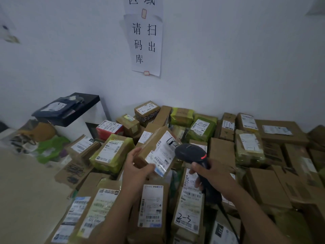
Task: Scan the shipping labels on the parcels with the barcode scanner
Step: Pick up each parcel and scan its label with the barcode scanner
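My left hand (136,170) grips a brown cardboard parcel (151,147) lifted above the pile and tilted, thumb on the lower edge of its white shipping label (162,154). My right hand (213,173) holds the handle of a black barcode scanner (190,153) with a red stripe. The scanner's head sits right beside the label's right edge, facing it. A dark cable (226,217) runs from the handle down past my right forearm.
Several labelled cardboard and green-wrapped parcels (112,152) cover the floor against a white wall. A black-topped white stand (70,111) with a dark bag is at the left, bags beside it. Paper signs (146,44) hang on the wall. Beige floor (26,191) shows lower left.
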`<state>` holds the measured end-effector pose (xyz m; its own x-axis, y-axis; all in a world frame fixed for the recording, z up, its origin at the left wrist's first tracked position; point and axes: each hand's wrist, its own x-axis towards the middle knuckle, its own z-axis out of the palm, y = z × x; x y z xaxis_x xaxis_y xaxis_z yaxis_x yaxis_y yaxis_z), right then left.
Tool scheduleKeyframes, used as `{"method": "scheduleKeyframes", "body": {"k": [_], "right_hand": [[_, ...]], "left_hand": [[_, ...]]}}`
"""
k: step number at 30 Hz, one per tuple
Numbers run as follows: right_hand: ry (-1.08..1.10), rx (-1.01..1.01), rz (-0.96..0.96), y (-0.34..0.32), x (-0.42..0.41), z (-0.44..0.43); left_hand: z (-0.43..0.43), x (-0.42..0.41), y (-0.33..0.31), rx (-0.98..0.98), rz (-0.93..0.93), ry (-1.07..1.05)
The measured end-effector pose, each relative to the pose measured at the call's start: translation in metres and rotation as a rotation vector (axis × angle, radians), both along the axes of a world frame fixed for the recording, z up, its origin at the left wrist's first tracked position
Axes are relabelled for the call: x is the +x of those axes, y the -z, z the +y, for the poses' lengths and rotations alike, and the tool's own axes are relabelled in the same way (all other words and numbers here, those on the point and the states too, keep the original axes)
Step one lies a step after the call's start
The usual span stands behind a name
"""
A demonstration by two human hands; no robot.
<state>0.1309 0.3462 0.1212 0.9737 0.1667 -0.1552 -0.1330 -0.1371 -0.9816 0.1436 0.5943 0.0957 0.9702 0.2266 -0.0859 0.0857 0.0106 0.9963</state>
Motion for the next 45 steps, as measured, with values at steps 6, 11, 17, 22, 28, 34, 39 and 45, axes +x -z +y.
{"method": "scheduleKeyframes", "body": {"k": [6,11,17,22,28,34,39,45], "right_hand": [[-0.109,-0.232,-0.031,-0.012,-0.003,-0.02],[-0.151,-0.263,-0.064,-0.016,-0.009,-0.01],[-0.049,0.032,0.097,-0.02,-0.014,0.002],[-0.077,0.162,0.289,-0.026,-0.014,-0.009],[-0.072,0.253,0.393,-0.026,-0.017,-0.013],[-0.089,0.288,0.418,-0.025,-0.017,-0.011],[-0.106,0.297,0.402,-0.024,-0.015,-0.009],[-0.111,0.298,0.39,-0.023,-0.013,-0.01]], "left_hand": [[0.02,0.005,0.005,-0.101,-0.005,-0.104],[0.009,0.006,0.011,-0.147,-0.033,-0.251],[-0.015,0.002,0.014,-0.064,-0.11,-0.326],[-0.017,0.003,0.013,-0.019,-0.214,-0.391],[-0.016,0.0,0.016,0.032,-0.306,-0.419],[-0.017,0.0,0.014,0.034,-0.34,-0.43],[-0.019,-0.001,0.013,0.053,-0.339,-0.43],[-0.022,-0.001,0.016,0.101,-0.323,-0.43]]}}
